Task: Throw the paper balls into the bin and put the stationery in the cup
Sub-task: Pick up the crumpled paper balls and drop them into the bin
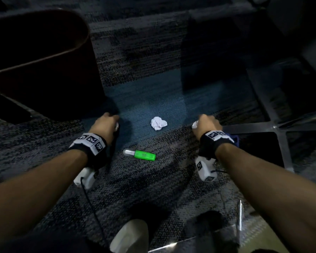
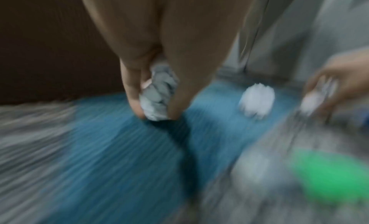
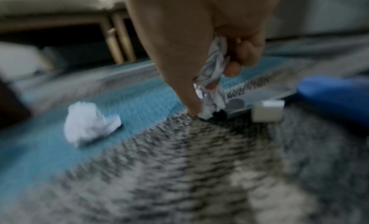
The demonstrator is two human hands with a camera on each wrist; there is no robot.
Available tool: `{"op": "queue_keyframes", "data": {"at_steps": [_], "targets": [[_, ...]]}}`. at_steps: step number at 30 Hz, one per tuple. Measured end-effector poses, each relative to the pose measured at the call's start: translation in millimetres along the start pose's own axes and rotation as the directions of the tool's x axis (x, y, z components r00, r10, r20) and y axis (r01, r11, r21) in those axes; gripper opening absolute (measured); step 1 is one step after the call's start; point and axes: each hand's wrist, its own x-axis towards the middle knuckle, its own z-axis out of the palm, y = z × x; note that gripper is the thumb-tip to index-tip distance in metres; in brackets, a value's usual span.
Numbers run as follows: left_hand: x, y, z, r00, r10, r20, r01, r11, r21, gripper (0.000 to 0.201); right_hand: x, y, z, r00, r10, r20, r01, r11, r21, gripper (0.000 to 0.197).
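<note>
White crumpled paper is being pinched in both hands: one paper ball [image 2: 157, 94] by the curled fingers of the left hand [image 1: 106, 125], another paper wad [image 3: 211, 78] by the right hand [image 1: 207, 125]. A third paper ball [image 1: 158, 123] is lying on the carpet [image 1: 153, 189] between them, a green marker [image 1: 140, 155] nearer, the dark bin [image 1: 40, 57] at left.

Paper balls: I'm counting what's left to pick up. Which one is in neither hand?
The middle paper ball, lying loose on the blue carpet between the hands; the other two are each gripped.
</note>
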Motion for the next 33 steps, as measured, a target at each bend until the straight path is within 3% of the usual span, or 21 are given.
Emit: {"op": "queue_keyframes", "data": {"at_steps": [3,5,6,8,10,13,16,18,19,20,22,24,27,29,31,33], "targets": [[7.9,30.5,-9.4,0.979,0.199,-0.050,-0.203,0.974,-0.104,0.018,-6.8,-1.6,1.8,0.997,0.062,-0.054,-0.050,0.978,0.205,0.028],[18.0,66.5,-14.7,0.937,0.344,0.056,-0.343,0.939,-0.023,0.022,-18.9,-2.5,7.0,0.994,0.059,-0.090,-0.023,0.932,0.362,0.033],[23.7,85.2,-13.7,0.922,0.356,0.150,-0.366,0.930,0.039,0.024,-24.9,-2.2,10.9,0.994,0.059,-0.096,-0.009,0.894,0.448,0.035],[33.7,114.3,-5.8,0.870,0.391,0.301,-0.441,0.889,0.123,0.022,-33.8,0.5,16.2,0.992,0.087,-0.095,0.000,0.739,0.673,0.035],[40.0,123.8,10.2,0.831,0.413,0.372,-0.503,0.844,0.187,0.022,-41.7,1.0,16.9,0.991,0.105,-0.081,0.019,0.490,0.872,0.031],[41.4,116.0,25.9,0.827,0.465,0.316,-0.537,0.820,0.199,0.025,-52.6,-1.9,10.0,0.999,0.047,-0.021,0.011,0.203,0.979,0.029],[36.4,112.6,16.9,0.856,0.460,0.234,-0.465,0.884,-0.035,0.018,-60.7,-4.3,0.3,0.999,-0.033,0.043,-0.041,0.066,0.997,0.025],[26.8,108.0,6.2,0.904,0.403,0.143,-0.311,0.849,-0.428,0.005,-62.7,-7.9,-2.8,0.990,-0.116,0.082,-0.082,0.008,0.997,0.029],[20.0,104.2,0.1,0.931,0.344,0.122,-0.183,0.728,-0.661,0.008,-63.0,-10.3,-2.8,0.985,-0.147,0.093,-0.096,-0.011,0.995,0.033],[13.1,100.1,-5.3,0.948,0.289,0.131,-0.052,0.549,-0.834,0.017,-63.2,-13.2,-2.6,0.982,-0.163,0.092,-0.095,-0.011,0.995,0.034],[0.4,89.5,-12.6,0.953,0.230,0.195,0.141,0.234,-0.962,0.024,-64.4,-20.5,-1.7,0.982,-0.170,0.087,-0.086,0.014,0.996,0.034],[-9.0,77.3,-16.7,0.952,0.198,0.233,0.211,0.126,-0.969,0.024,-65.8,-28.2,0.3,0.981,-0.166,0.103,-0.100,0.023,0.995,0.034],[-24.0,59.9,-25.5,0.963,0.145,0.229,0.221,0.066,-0.973,0.022,-69.4,-40.2,3.6,0.976,-0.179,0.125,-0.123,0.024,0.992,0.034],[-38.0,53.2,-46.9,0.981,0.138,0.138,0.131,0.063,-0.989,0.020,-71.7,-52.1,-3.3,0.976,-0.198,0.090,-0.084,0.038,0.996,0.031],[-52.7,48.6,-84.0,0.983,0.170,-0.066,-0.090,0.141,-0.986,0.019,-73.8,-75.3,-23.4,0.973,-0.231,-0.006,0.021,0.061,0.998,0.029],[-74.4,44.8,-133.6,0.940,0.166,-0.299,-0.338,0.322,-0.884,0.015,-76.8,-111.0,-55.3,0.948,-0.278,-0.154,0.178,0.064,0.982,0.030]]}}
